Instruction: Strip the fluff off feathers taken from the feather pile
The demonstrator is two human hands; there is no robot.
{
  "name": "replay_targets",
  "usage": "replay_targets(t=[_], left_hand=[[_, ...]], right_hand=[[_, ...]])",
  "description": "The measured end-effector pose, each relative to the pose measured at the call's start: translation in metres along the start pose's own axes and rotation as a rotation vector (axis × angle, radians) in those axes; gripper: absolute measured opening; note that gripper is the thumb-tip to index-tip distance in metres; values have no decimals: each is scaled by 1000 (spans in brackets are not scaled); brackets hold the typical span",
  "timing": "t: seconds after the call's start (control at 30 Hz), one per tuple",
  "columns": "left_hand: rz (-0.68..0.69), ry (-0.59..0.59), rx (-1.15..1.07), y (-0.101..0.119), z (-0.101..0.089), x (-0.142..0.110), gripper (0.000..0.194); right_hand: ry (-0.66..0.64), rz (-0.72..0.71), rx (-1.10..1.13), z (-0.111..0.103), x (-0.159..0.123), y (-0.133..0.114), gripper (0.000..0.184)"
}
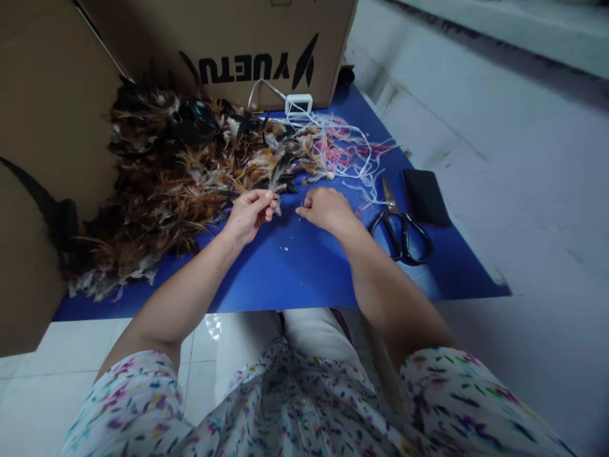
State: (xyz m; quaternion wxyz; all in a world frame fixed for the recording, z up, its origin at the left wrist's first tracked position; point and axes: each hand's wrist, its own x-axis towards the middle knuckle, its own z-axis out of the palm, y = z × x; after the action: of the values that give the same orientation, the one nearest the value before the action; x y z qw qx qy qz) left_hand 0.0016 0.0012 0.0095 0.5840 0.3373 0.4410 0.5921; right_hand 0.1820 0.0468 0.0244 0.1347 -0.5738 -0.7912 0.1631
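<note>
My left hand (251,214) is closed in a pinch on a small greyish feather (280,204), whose wispy end sticks out past the fingertips. A short way to the right, my right hand (325,207) is closed with thumb and forefinger together; a tiny pale bit shows at the tips, too small to name. Just beyond both hands lies a big pile of brown, black and white feathers (190,165). Scissors with black handles (404,238) rest on the table to the right of my right forearm, blades pointing away from me.
White and pink strings (349,149) lie tangled at the pile's right end, near a small white device (299,105) with a cable. A dark phone (425,197) lies by the scissors on the blue table (285,279). Cardboard boxes (266,32) stand behind and at left; a wall (523,190) is right.
</note>
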Motion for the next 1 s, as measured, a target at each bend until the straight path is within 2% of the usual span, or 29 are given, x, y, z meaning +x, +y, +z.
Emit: replay_targets(t=[0.1, 0.2, 0.33, 0.47, 0.6, 0.8, 1.0], left_hand=[[4, 22, 8, 1, 0, 0, 17], [25, 29, 1, 2, -2, 0, 16], [48, 42, -6, 6, -6, 2, 15], [54, 71, 1, 8, -8, 3, 15], [50, 79, 11, 9, -6, 1, 17], [41, 75, -11, 8, -6, 1, 17], [26, 50, 1, 6, -6, 0, 21]], right_hand=[[-68, -5, -64, -3, -2, -6, 11], [-107, -23, -126, -3, -2, -8, 15], [-103, -33, -167, 3, -1, -8, 20], [-73, -49, -81, 5, 3, -5, 14], [-28, -56, 202, 5, 9, 0, 23], [-39, 42, 912, -1, 8, -3, 22], [-72, -17, 1205, -9, 4, -5, 15]])
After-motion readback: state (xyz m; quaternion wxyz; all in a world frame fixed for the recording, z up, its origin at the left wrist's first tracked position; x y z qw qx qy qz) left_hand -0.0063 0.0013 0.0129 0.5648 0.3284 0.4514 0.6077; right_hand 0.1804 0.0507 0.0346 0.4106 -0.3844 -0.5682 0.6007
